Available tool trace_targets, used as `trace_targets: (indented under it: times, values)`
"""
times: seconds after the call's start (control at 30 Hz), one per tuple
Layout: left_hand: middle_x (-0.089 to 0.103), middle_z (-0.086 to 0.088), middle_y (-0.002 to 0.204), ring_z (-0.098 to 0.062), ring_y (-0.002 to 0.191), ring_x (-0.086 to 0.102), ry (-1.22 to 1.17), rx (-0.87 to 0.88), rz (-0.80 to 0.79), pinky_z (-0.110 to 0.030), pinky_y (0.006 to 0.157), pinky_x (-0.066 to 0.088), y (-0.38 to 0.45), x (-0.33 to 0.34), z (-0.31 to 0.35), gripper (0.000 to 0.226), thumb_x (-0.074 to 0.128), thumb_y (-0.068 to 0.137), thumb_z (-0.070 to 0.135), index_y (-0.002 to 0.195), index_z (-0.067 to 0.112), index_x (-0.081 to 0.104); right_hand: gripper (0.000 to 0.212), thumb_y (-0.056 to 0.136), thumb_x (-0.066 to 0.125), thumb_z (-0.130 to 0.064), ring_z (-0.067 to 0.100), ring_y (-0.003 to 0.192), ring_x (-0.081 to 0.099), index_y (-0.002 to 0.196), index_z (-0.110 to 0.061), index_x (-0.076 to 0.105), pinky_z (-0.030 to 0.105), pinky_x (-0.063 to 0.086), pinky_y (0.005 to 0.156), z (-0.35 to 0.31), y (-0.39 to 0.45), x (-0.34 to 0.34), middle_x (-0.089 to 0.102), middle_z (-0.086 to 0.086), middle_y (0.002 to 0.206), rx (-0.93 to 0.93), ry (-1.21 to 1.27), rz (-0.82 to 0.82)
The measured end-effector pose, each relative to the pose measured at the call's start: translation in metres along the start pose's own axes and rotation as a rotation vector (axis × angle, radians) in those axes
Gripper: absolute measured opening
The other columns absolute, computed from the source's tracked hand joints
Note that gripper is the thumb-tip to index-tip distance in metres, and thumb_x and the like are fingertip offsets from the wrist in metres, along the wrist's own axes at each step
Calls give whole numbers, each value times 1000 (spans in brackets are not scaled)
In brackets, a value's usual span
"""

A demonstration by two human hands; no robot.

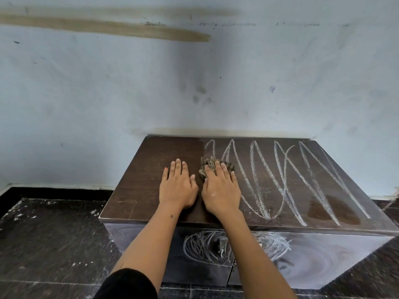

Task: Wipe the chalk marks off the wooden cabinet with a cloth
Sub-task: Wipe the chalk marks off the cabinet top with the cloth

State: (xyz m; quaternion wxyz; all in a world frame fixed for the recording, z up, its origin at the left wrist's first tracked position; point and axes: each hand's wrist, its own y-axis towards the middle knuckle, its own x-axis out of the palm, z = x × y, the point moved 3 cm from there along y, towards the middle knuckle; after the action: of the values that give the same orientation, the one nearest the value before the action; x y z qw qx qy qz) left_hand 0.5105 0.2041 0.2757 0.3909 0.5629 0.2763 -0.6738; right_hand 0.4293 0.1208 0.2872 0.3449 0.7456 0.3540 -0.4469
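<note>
A low dark wooden cabinet (138, 190) stands against the wall. White chalk zigzag marks (287, 182) cover the middle and right of its top; the left part is bare wood. More chalk scribbles (205, 247) sit on its front face. My right hand (220, 188) presses a crumpled brown cloth (210, 166) onto the top at the left edge of the marks, fingers lying straight over it. My left hand (178, 186) rests flat on the bare wood just left of it, fingers straight.
A pale blue stained wall (194, 72) rises directly behind the cabinet. Dark tiled floor (49, 240) with white dust specks lies to the left and in front. A small handle (222, 244) sticks out of the cabinet front.
</note>
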Motion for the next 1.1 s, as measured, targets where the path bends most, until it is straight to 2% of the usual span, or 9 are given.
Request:
trace_targets:
  times: [0.17,0.4,0.5,0.67,0.9,1.0,1.1]
  values:
    - [-6,-7,158,-19,146,-5,-30,13,34,-36,118,-2,-1,0,1,57,18,100,34,150,11,4,50,99,29,-26,12,146,2,149,-27,22,34,-1,119,4,-56,-8,9,-1,159,-26,3,53]
    - [-5,-8,158,-19,145,-8,6,30,84,-37,118,-6,-1,-1,3,56,17,100,32,150,9,7,50,98,30,-28,17,146,5,148,-23,25,38,4,120,0,7,1,13,3,158,16,11,-6]
    - [-7,-9,158,-19,145,-10,25,57,127,-37,118,-7,-2,-2,5,56,17,100,31,150,8,6,49,99,29,-26,16,146,7,147,-24,26,36,4,120,1,-6,0,15,3,158,19,2,51]
    - [-6,-9,158,-18,145,-10,23,64,99,-37,118,-7,0,1,5,56,17,100,31,150,8,5,50,99,28,-26,14,146,1,149,-27,21,34,-1,119,2,-46,-3,8,0,159,14,-15,59]
    - [-4,-9,158,-19,145,-8,69,76,119,-35,118,-6,-2,-3,8,57,18,100,30,149,6,5,49,100,28,-31,17,146,4,148,-23,24,38,3,120,1,20,3,11,4,159,4,-6,-41]
    - [-6,-10,158,-19,145,-9,108,95,109,-36,118,-7,-1,-4,10,58,19,99,30,149,5,3,47,102,23,-34,15,146,3,148,-26,24,36,2,119,3,-1,2,11,1,159,4,-4,14]
    - [-7,-11,158,-20,145,-10,111,104,88,-35,118,-8,1,-2,9,58,20,99,29,149,5,3,47,101,22,-30,12,146,1,148,-28,23,34,1,120,3,-41,-1,9,-2,159,-5,-6,61]
